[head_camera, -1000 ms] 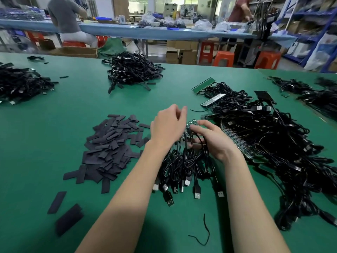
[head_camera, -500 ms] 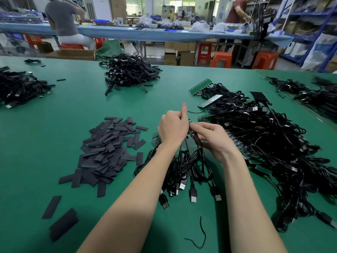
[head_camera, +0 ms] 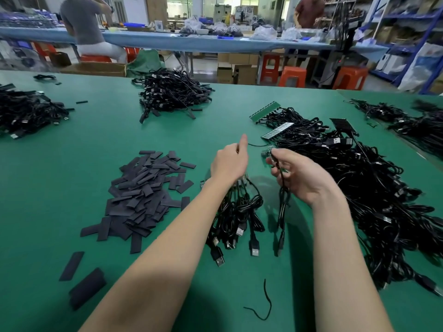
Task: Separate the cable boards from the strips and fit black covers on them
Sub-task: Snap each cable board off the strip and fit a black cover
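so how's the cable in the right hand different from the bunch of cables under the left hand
The single cable hangs lifted off the table, pinched by the right hand; the bunch of cables hangs below the left hand. The single cable has a small board at its top end, free of any strip; the bunch's top ends are hidden behind the left hand. Both are black, coiled, with USB plugs at the near end.

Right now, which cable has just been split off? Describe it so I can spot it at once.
On the green table, look between the flat pile of black covers and the big cable tangle. The right hand holds one cable there, pinched at its top end. Unlike the bunch beside it, it hangs alone, plug downward.
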